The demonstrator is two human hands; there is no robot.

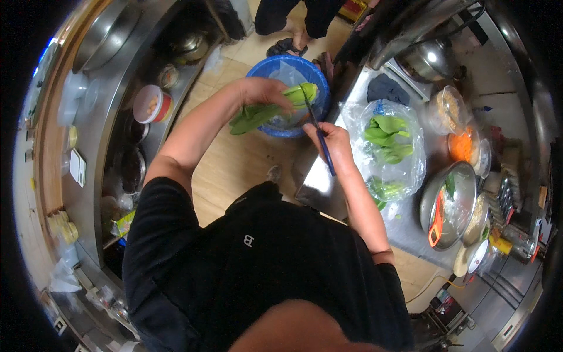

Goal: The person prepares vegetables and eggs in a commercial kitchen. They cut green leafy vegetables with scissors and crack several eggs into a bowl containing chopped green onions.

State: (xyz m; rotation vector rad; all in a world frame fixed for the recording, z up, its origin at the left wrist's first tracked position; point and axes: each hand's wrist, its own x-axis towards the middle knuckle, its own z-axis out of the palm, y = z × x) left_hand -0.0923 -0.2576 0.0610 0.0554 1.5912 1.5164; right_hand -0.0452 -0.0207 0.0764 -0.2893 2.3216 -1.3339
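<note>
My left hand is closed around a leafy green vegetable, its pale stem end pointing right above a blue basin. A knife with a dark blue handle is in my right hand; its blade reaches up to the stem end. Whether the blade touches the stem is hard to tell. Under the vegetable, a clear plastic bag or liner shows inside the basin. More green leaves lie on a clear plastic bag on the steel counter to the right.
A steel bowl holding an orange-handled tool stands on the right counter, near shredded orange food and a dark cloth. Another person's legs are beyond the basin. At left, a shelf holds a red and white tub.
</note>
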